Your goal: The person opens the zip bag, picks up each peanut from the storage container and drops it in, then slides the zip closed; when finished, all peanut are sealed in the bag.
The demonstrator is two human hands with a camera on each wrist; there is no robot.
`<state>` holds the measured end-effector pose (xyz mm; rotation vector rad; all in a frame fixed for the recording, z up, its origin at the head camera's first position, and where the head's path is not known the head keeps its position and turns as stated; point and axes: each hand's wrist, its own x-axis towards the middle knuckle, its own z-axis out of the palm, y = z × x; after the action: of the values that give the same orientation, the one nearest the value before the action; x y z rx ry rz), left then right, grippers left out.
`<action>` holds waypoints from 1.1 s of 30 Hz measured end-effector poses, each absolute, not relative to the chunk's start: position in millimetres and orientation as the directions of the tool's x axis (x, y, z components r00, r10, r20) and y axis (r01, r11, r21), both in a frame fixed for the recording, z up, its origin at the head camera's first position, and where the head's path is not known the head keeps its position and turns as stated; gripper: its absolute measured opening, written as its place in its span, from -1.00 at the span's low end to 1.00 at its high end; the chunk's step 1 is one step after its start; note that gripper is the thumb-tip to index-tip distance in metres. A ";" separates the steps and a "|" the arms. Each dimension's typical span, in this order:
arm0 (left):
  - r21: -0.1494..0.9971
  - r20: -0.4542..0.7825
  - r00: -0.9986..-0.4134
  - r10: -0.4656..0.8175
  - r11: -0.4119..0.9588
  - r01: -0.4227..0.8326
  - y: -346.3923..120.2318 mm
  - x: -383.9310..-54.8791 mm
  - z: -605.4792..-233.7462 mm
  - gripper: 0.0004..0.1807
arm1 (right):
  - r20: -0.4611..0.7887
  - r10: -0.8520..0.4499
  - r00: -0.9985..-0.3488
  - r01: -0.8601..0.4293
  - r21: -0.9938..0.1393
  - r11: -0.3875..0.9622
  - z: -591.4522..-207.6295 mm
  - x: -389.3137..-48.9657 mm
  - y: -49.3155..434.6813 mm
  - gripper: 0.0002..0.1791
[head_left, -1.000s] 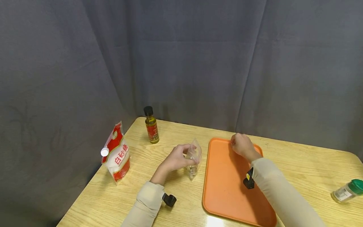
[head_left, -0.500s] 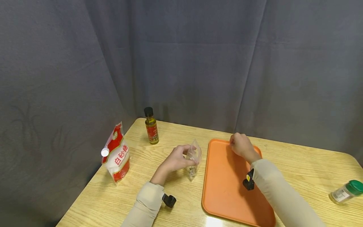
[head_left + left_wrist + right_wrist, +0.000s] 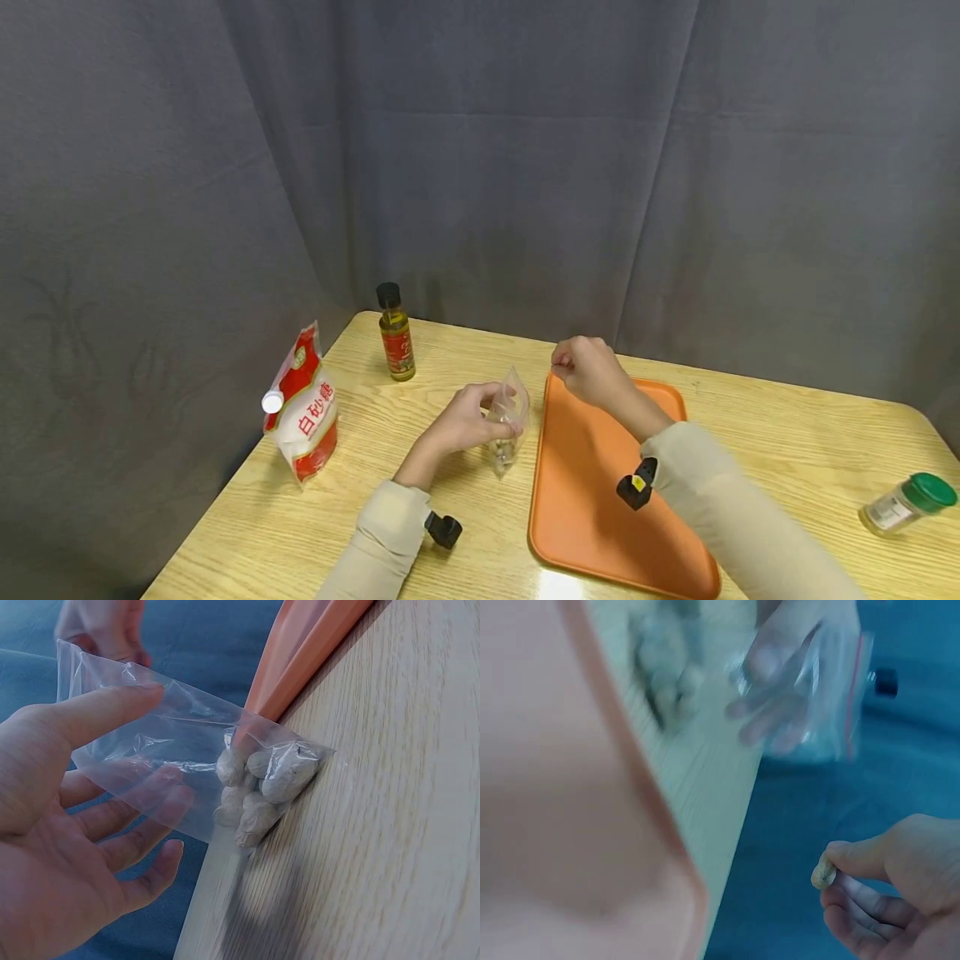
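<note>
In the head view my left hand (image 3: 471, 418) holds a clear zip bag (image 3: 510, 408) upright on the table, left of the orange tray (image 3: 592, 500). Close up, the thumb lies on one side of the bag (image 3: 202, 750) and the fingers on the other. Several unshelled peanuts (image 3: 289, 776) sit in its bottom corner. My right hand (image 3: 592, 372) is above the tray's far left corner. Between its thumb and fingertips it pinches one peanut (image 3: 824, 874), seen in the right wrist view; in the head view the hand hides this peanut.
A red and white sugar bag (image 3: 311, 412) with a white cap stands at the table's left edge. Behind it is an oil bottle (image 3: 397, 346) with a black cap. A green-lidded spice jar (image 3: 903, 504) stands far right. A grey curtain (image 3: 480, 208) hangs behind the table.
My right hand has risen from the tray's far end and moved left toward the bag, carrying a peanut. The left hand still holds the bag in the same place.
</note>
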<state>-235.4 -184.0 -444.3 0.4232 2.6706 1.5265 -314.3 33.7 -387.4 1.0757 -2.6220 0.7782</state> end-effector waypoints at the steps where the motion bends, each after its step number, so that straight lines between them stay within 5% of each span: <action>1: 0.850 0.104 -0.962 0.253 0.480 0.218 -184.1 -235.6 -444.4 -0.46 | 0.375 -0.598 -0.708 -0.706 -0.398 0.586 -385.0 -311.4 30.1 -0.92; 33: 0.859 0.142 -0.948 0.285 0.441 0.261 -186.2 -237.8 -444.5 -0.67 | 0.376 -0.668 -0.643 -0.759 -0.433 0.486 -366.0 -275.7 -7.5 -0.96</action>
<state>-237.8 -186.2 -444.5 0.5008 2.6464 1.5705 -275.7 -7.5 -366.0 1.2435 -2.5703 0.8693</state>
